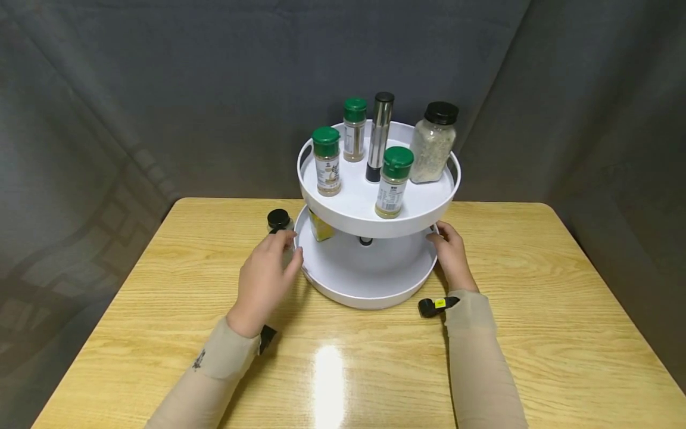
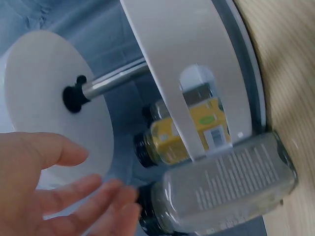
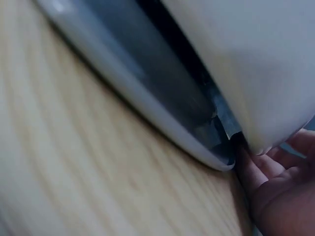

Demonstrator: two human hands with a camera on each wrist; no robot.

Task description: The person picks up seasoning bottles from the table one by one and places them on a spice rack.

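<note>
A white two-tier rotating tray stands on the table, with an upper tier point(image 1: 370, 225) and a lower tier point(image 1: 370, 301) joined by a metal post point(image 2: 115, 81). My right hand point(image 1: 454, 256) grips the lower tier's rim at its right side, thumb and fingers on either side of the wall. Left of the tray is a clear jar point(image 2: 231, 189) with a black lid point(image 1: 278, 218). My left hand point(image 1: 262, 283) hovers by that jar, fingers loosely spread and holding nothing; whether they touch the lid is unclear. A yellow-labelled bottle point(image 2: 209, 125) stands inside the lower tier.
Three green-capped spice bottles, one of them at the front point(image 1: 393, 185), stand on the upper tier with a black-lidded jar of pale seasoning point(image 1: 433, 146). A metal cylinder point(image 1: 380, 137) rises among them. Dark cloth point(image 1: 161, 101) hangs behind the wooden table point(image 1: 536, 333).
</note>
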